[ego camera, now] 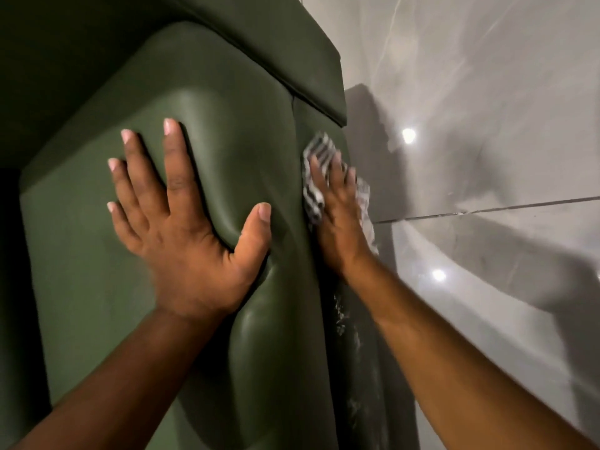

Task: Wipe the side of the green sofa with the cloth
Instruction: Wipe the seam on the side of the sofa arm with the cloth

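Observation:
The green sofa point(253, 131) fills the left and middle of the view, seen from above its padded armrest. My left hand point(181, 228) lies flat on top of the armrest, fingers spread, denting the cushion. My right hand point(337, 216) presses a black-and-white striped cloth point(316, 157) flat against the sofa's outer side, near the seam below the back section. The cloth shows above and to the right of the fingers and is blurred. Pale streaks point(341, 316) mark the side panel below my right wrist.
Glossy grey floor tiles point(487, 141) lie to the right of the sofa, with a dark grout line point(487, 210), bright light reflections and my arm's shadow. A dark gap runs along the left edge of the view.

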`<state>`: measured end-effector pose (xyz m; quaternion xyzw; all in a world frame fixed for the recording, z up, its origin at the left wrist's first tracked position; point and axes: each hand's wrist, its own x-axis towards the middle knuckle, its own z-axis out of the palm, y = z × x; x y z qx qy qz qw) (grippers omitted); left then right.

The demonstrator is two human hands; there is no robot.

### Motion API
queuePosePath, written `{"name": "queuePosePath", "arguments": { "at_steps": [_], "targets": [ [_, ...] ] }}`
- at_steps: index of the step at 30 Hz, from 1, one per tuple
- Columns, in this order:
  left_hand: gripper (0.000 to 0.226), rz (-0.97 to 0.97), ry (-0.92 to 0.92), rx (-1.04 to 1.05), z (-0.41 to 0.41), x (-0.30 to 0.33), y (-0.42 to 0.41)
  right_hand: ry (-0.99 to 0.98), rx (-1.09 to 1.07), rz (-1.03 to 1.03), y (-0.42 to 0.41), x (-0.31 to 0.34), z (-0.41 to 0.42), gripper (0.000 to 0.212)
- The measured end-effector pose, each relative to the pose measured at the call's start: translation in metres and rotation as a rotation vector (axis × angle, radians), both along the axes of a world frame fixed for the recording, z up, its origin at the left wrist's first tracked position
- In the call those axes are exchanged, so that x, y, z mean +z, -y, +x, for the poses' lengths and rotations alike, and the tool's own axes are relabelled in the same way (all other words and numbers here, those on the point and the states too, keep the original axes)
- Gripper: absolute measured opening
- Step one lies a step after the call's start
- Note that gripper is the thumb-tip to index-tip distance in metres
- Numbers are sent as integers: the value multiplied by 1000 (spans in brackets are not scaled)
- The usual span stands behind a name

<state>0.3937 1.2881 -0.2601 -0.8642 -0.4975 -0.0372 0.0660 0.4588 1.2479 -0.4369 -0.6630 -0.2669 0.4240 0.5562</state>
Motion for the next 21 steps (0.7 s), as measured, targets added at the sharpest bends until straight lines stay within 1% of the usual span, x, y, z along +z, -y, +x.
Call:
{"name": "queuePosePath", "arguments": {
  "at_steps": [3,5,6,7,8,9,11,12,13,14,16,18,21],
  "targets": [
    [107,-28,4,9,0,0,0,56,21,-1,-58,-6,43,57],
    [108,-41,2,8,0,0,0,-41,-17,30,-71,-17,60,54],
    [108,-42,-1,12,0,1,0,-134,-34,-1,-65,-23,58,51],
    [107,-43,-2,13,0,1,1,-271,-47,-71,-54,-29,56,48],
    [107,-50,0,11,0,1,2,-437,-60,-145,-37,-36,47,47],
    [106,-53,4,11,0,1,2,-615,-81,-172,-20,-40,36,49],
    [105,-39,5,11,-1,-1,0,-811,-97,-216,5,-45,11,58],
    [105,-34,-2,10,-1,-3,0,-860,-106,-268,14,-44,3,60],
    [105,-36,-5,10,-1,-3,1,-847,-109,-306,23,-43,-4,59],
    [105,-36,1,11,-2,-3,0,-763,-97,-309,29,-39,-9,58],
    [105,-37,8,13,-1,-3,1,-582,-78,-199,34,-21,-12,62],
    [105,-39,5,14,-1,-3,1,-447,-47,-96,26,0,-8,65],
    [105,-41,-7,21,-1,-2,0,-319,-64,-13,-2,18,3,63]
  ]
}}
